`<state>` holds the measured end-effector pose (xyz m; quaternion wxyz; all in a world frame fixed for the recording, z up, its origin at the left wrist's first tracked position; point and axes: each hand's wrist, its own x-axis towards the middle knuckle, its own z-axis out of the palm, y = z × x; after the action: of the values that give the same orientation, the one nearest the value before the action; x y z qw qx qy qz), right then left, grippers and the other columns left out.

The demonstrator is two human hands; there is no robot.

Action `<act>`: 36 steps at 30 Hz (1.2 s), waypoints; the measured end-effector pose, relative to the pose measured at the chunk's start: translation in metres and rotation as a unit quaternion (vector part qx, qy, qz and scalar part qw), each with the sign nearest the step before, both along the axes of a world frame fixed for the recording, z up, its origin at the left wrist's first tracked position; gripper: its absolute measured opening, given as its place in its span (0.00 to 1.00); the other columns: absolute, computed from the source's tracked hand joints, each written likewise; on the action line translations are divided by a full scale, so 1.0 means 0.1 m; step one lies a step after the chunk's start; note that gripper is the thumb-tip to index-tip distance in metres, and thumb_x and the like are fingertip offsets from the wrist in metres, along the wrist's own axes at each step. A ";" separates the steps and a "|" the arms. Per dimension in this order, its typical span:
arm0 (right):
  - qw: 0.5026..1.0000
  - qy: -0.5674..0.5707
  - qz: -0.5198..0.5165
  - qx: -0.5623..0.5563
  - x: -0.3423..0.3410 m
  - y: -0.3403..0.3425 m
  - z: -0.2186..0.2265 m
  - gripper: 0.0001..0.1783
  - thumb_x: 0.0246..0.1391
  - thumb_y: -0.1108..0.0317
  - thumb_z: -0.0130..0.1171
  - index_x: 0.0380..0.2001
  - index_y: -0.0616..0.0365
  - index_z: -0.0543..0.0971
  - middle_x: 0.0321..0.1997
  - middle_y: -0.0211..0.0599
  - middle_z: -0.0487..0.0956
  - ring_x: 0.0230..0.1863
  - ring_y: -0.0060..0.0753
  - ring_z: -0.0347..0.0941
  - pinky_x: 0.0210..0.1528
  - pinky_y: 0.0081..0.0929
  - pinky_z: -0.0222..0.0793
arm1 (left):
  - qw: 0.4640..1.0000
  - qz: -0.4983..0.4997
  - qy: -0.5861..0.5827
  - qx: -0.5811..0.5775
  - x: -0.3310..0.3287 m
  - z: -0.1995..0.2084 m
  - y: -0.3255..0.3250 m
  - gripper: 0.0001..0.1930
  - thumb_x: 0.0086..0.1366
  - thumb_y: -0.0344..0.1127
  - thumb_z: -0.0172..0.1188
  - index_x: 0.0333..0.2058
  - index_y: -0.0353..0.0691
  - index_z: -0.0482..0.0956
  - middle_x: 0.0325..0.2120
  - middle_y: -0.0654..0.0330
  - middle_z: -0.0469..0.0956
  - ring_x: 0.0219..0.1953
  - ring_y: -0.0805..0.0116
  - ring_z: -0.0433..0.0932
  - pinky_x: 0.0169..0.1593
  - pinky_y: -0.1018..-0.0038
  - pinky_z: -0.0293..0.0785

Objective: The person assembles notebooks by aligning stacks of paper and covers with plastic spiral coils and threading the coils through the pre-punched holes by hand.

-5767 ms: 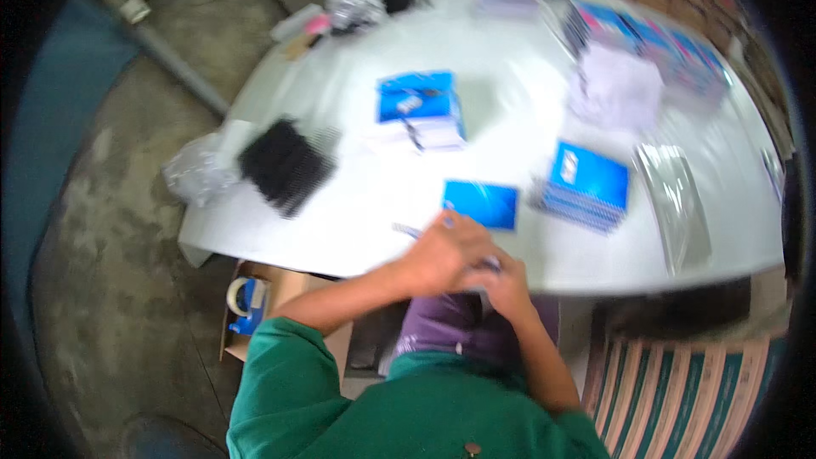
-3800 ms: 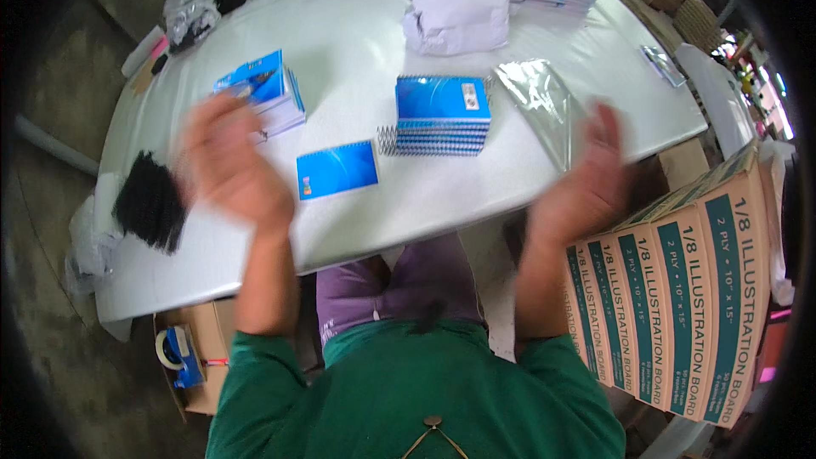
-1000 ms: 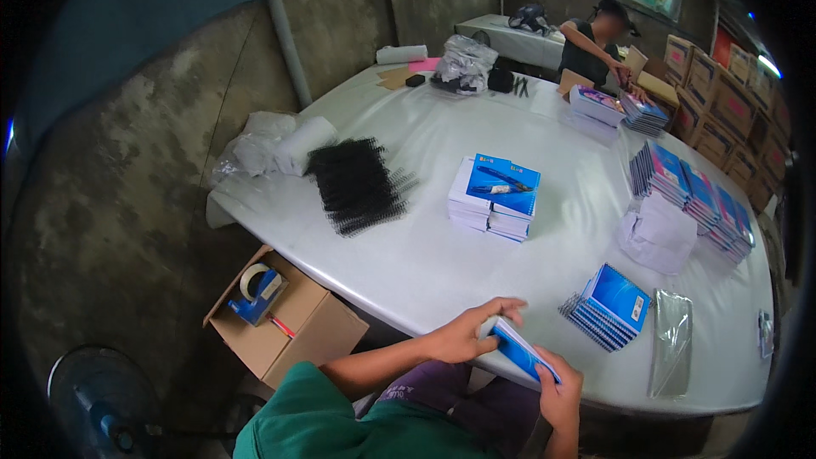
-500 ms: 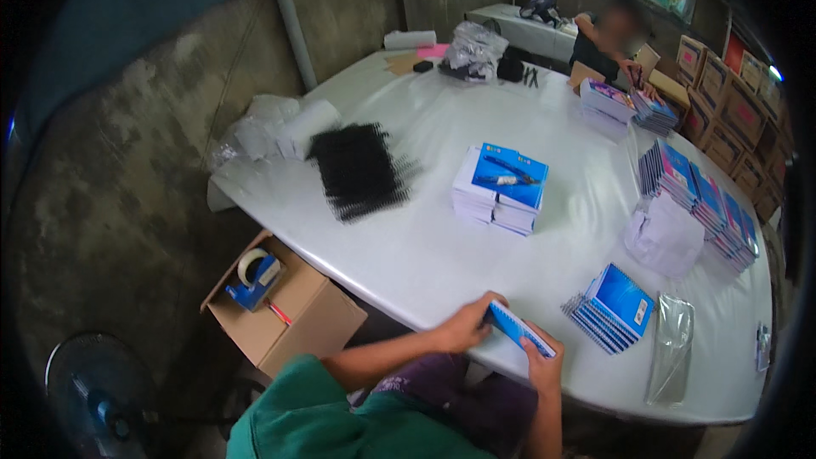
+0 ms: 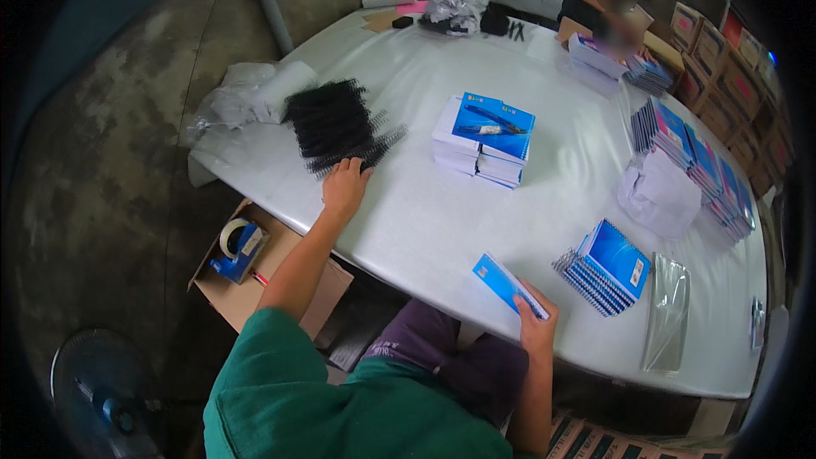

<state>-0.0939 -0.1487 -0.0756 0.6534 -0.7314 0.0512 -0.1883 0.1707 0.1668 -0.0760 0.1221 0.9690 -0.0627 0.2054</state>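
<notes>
My left hand (image 5: 344,189) reaches over the near edge of a pile of black spiral binding coils (image 5: 327,119). Its fingers rest on the lowest coils, with the thumb held apart. In my right hand (image 5: 537,319), by the table's front edge, is a small notebook (image 5: 503,282) with a blue cover and white pages, tilted and gripped at its right end. Right of that hand lies a stack of spiral-bound blue notebooks (image 5: 616,259). Farther back stand stacks of blue-covered notebooks (image 5: 497,127), with a dark blue pen-shaped tool (image 5: 493,119) on top.
A white-covered table (image 5: 399,229) spreads ahead. At its right are clear plastic sleeves (image 5: 667,314), a crumpled white bag (image 5: 659,191) and more notebook stacks (image 5: 697,157). A cardboard box (image 5: 289,289) with a blue tape dispenser (image 5: 238,255) stands left. A person (image 5: 599,4) works at the far side.
My left hand has left the notebook and moved forward and left onto the coils. The right hand still holds the notebook, now farther out over the table edge. The view has shifted.
</notes>
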 end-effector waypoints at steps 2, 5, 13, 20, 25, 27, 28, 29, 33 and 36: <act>0.999 0.026 -0.006 -0.018 -0.01 0.00 0.04 0.13 0.50 0.77 0.56 0.41 0.69 0.76 0.39 0.42 0.80 0.40 0.24 0.74 0.45 0.20 0.67 | 0.999 0.003 -0.035 -0.004 -0.12 0.04 -0.08 0.17 0.58 0.47 0.55 0.42 0.44 0.77 0.34 0.58 0.74 0.43 0.60 0.71 0.45 0.64 0.65; 0.999 0.025 -0.005 -0.047 -0.01 -0.02 0.01 0.13 0.50 0.77 0.56 0.42 0.68 0.77 0.39 0.41 0.79 0.40 0.24 0.73 0.45 0.20 0.67 | 0.994 0.013 -0.108 0.012 -0.09 0.15 -0.05 0.16 0.59 0.46 0.55 0.43 0.48 0.78 0.33 0.59 0.73 0.41 0.61 0.71 0.43 0.66 0.66; 1.000 0.002 0.003 -0.014 -0.02 0.01 0.05 0.13 0.50 0.77 0.56 0.41 0.68 0.77 0.38 0.41 0.80 0.39 0.24 0.74 0.44 0.20 0.67 | 0.999 0.041 -0.001 -0.010 -0.03 0.58 -0.03 0.15 0.64 0.39 0.47 0.49 0.47 0.71 0.22 0.54 0.74 0.20 0.56 0.71 0.31 0.64 0.71; 1.000 -0.010 -0.009 -0.014 -0.03 0.01 0.04 0.13 0.50 0.78 0.56 0.41 0.68 0.77 0.38 0.42 0.80 0.39 0.24 0.74 0.45 0.20 0.67 | 0.540 -0.253 0.398 -0.697 -0.56 1.03 -0.43 0.16 0.68 0.49 0.43 0.46 0.45 0.66 0.31 0.56 0.75 0.22 0.73 0.70 0.27 0.77 0.68; 1.000 0.015 -0.005 -0.028 -0.07 -0.01 0.12 0.13 0.50 0.78 0.56 0.41 0.67 0.77 0.38 0.42 0.80 0.40 0.24 0.74 0.46 0.21 0.67 | 0.681 -0.392 0.492 -0.374 -0.94 1.19 -0.58 0.20 0.67 0.48 0.45 0.41 0.34 0.71 0.24 0.57 0.75 0.30 0.74 0.72 0.38 0.76 0.69; 0.995 -0.059 -0.022 -0.077 -0.05 0.04 0.24 0.13 0.50 0.78 0.56 0.41 0.67 0.77 0.39 0.42 0.80 0.41 0.25 0.74 0.46 0.21 0.67 | 0.762 -0.427 0.381 -0.303 -1.02 1.07 -0.74 0.19 0.67 0.46 0.47 0.38 0.33 0.73 0.24 0.58 0.74 0.28 0.75 0.72 0.37 0.77 0.69; 0.990 -0.092 -0.033 -0.101 -0.06 0.05 0.29 0.13 0.50 0.78 0.56 0.41 0.67 0.77 0.39 0.42 0.80 0.41 0.26 0.74 0.46 0.21 0.67 | 0.793 -0.442 0.324 -0.266 -1.08 1.01 -0.81 0.18 0.67 0.45 0.47 0.37 0.32 0.73 0.24 0.59 0.74 0.27 0.75 0.71 0.36 0.78 0.69; 0.992 -0.076 -0.017 -0.097 -0.06 0.03 0.26 0.13 0.51 0.78 0.55 0.41 0.67 0.77 0.40 0.42 0.80 0.42 0.26 0.74 0.46 0.21 0.67 | 0.793 -0.479 0.286 -0.243 -1.08 0.97 -0.86 0.15 0.66 0.40 0.47 0.34 0.32 0.75 0.25 0.59 0.74 0.26 0.76 0.71 0.33 0.78 0.67; 0.998 -0.035 0.014 -0.057 -0.09 -0.09 0.14 0.12 0.51 0.78 0.55 0.41 0.67 0.77 0.42 0.43 0.79 0.42 0.27 0.75 0.47 0.22 0.67 | 0.667 -0.416 0.433 -0.442 -1.13 0.90 -1.10 0.12 0.61 0.30 0.43 0.40 0.33 0.72 0.23 0.65 0.69 0.27 0.77 0.67 0.34 0.80 0.64; 0.998 -0.025 -0.001 -0.050 -0.10 -0.17 0.11 0.13 0.52 0.77 0.55 0.42 0.67 0.77 0.42 0.42 0.79 0.43 0.26 0.73 0.48 0.22 0.66 | 0.696 -0.435 0.403 -0.404 -1.12 0.95 -1.19 0.15 0.60 0.30 0.41 0.43 0.33 0.70 0.21 0.67 0.63 0.22 0.78 0.60 0.28 0.83 0.58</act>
<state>-0.1044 -0.1654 -0.0645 0.6166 -0.7583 0.0260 -0.2100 0.0587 0.0481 0.0194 0.5914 0.6806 -0.3334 -0.2755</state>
